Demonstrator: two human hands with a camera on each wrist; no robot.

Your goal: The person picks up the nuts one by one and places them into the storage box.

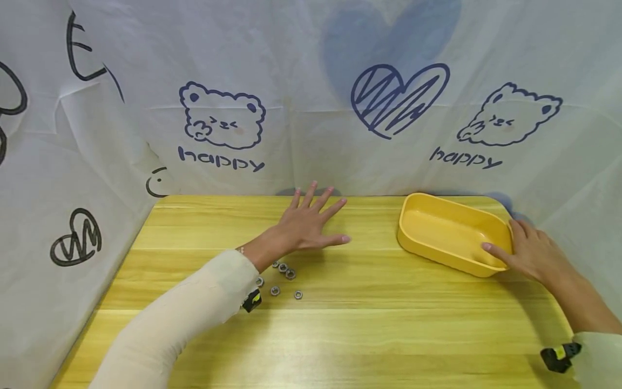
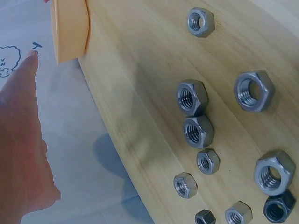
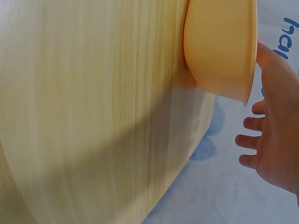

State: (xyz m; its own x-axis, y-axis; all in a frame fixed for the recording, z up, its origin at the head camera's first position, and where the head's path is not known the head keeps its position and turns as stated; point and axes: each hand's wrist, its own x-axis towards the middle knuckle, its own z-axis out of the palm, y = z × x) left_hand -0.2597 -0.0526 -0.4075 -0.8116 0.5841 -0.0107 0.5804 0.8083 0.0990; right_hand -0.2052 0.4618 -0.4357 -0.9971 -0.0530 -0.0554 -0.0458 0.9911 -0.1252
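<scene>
My left hand (image 1: 305, 224) is held over the back middle of the table with its fingers spread and nothing in it. Below its wrist lie several metal hex nuts (image 1: 275, 290), some hidden by the forearm in the head view. In the left wrist view the nuts (image 2: 253, 91) differ in size, and two of them touch. A yellow rectangular tray (image 1: 449, 258) sits at the back right. At its right end is my right hand (image 1: 539, 251), the thumb reaching over the rim. In the right wrist view the other fingers (image 3: 252, 142) stand apart, off the tray's outer wall (image 3: 219, 46).
The wood-grain table (image 1: 369, 335) ends at a white cloth (image 1: 311, 124) printed with bears and hearts, hanging behind it and at the sides. Inside the tray only its bare yellow floor shows. A small black device (image 1: 251, 300) is strapped at the left wrist.
</scene>
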